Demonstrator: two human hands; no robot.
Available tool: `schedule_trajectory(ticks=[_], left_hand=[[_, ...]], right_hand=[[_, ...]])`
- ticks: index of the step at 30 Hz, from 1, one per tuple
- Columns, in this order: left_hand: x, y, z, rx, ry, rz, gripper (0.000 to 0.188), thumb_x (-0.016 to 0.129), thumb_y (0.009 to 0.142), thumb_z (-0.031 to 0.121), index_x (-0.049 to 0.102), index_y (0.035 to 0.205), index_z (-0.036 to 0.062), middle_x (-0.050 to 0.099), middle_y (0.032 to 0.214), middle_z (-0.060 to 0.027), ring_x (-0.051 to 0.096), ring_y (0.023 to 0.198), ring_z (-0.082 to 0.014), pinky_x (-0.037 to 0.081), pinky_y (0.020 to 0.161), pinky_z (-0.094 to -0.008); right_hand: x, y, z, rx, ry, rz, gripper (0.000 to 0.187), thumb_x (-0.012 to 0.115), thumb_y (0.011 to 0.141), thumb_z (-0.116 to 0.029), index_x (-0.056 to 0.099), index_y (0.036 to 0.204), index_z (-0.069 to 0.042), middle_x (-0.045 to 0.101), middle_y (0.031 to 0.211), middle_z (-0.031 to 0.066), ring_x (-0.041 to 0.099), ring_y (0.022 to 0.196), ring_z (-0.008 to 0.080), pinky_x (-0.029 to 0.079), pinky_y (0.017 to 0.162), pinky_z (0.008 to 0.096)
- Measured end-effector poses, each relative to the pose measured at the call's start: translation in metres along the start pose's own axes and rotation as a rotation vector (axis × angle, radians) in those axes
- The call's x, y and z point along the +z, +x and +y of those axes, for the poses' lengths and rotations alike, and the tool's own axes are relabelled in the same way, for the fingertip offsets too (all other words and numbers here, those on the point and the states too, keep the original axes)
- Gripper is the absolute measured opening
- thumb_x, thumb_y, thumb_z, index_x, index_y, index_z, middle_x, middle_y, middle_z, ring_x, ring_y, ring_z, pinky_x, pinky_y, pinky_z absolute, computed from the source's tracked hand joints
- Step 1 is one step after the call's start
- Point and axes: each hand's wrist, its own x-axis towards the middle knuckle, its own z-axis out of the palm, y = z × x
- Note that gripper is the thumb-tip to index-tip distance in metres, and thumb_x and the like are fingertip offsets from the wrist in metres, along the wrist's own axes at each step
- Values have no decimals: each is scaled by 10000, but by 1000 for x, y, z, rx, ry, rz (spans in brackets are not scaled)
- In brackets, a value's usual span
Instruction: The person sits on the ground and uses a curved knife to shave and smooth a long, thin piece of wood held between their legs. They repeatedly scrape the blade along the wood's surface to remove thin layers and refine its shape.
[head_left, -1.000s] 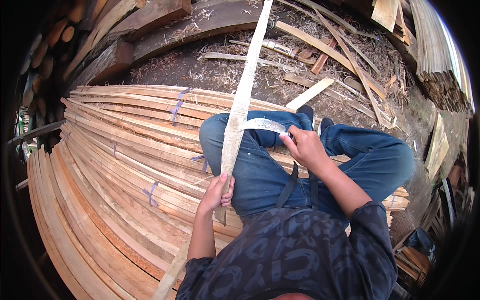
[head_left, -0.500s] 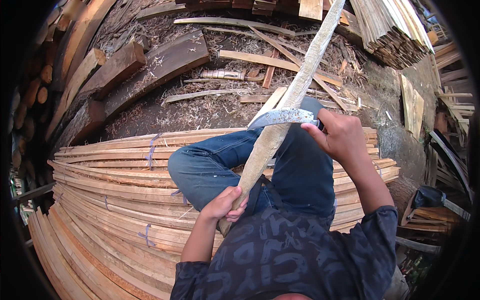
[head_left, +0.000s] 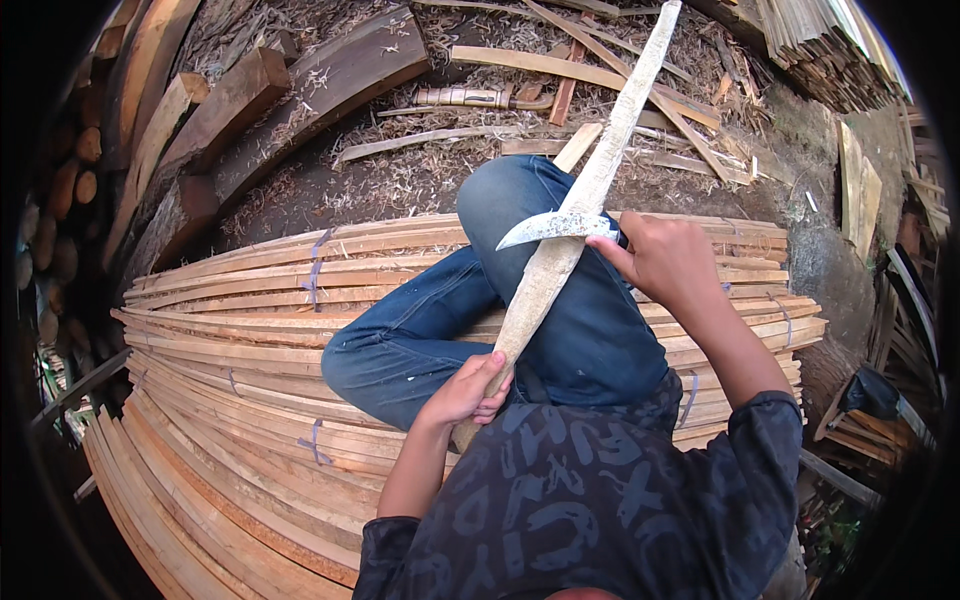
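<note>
A long, pale, rough-hewn wooden pole (head_left: 545, 285) slants across my lap, its narrow far end reaching past my knees. My left hand (head_left: 468, 390) is wrapped round its near end, close to my shirt. In my right hand (head_left: 665, 258) is a curved, sickle-like knife (head_left: 560, 229), with the thumb lying toward the base of the blade. The worn grey blade crosses the top of the pole about halfway along, its tip pointing left. Most of the knife's handle is hidden in my fist. Under the pole is my raised right knee (head_left: 500, 195).
Bundled wooden strips (head_left: 260, 395), tied with purple string, lie beneath me. Heavy beams (head_left: 340, 100) rest at far left beside stacked logs (head_left: 62, 185). A sheathed blade (head_left: 465, 97) and loose slats (head_left: 590, 72) lie among shavings ahead. A plank stack (head_left: 830, 50) stands at far right.
My right knee has come up and leftward under the pole. The blade has shifted slightly along the pole toward its near end. Both hands keep their grips, and the whole view has shifted a little.
</note>
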Motion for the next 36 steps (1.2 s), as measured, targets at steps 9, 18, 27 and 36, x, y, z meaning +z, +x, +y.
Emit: schedule_trajectory(ticks=[9, 18, 27, 36], left_hand=[[-20, 14, 4, 51, -117, 10, 518, 368, 1021, 512, 443, 795, 52, 328, 485, 16, 287, 354, -69, 282, 320, -240], [-22, 18, 9, 49, -62, 20, 552, 348, 1009, 555, 435, 795, 54, 316, 474, 11, 278, 354, -71, 264, 323, -236], [-26, 24, 1, 76, -50, 18, 538, 372, 1012, 536, 454, 805, 46, 354, 493, 9, 319, 365, -71, 310, 327, -243], [-14, 26, -1, 90, -90, -7, 531, 344, 1017, 541, 428, 802, 62, 336, 489, 14, 304, 363, -72, 299, 328, -241]], right_hand=[[22, 2, 7, 46, 34, -37, 536, 606, 877, -542, 544, 616, -78, 555, 500, 107, 581, 436, 295, 451, 421, 392], [19, 55, 68, 264, -136, 60, 498, 595, 913, -487, 607, 719, -29, 589, 571, 163, 617, 577, 368, 478, 532, 445], [12, 15, 31, 46, -6, -75, 520, 632, 862, -538, 606, 660, -60, 555, 495, 119, 604, 472, 296, 471, 452, 395], [36, 17, 35, -29, -32, 70, 554, 627, 838, -588, 549, 619, -85, 547, 487, 88, 589, 441, 271, 453, 412, 367]])
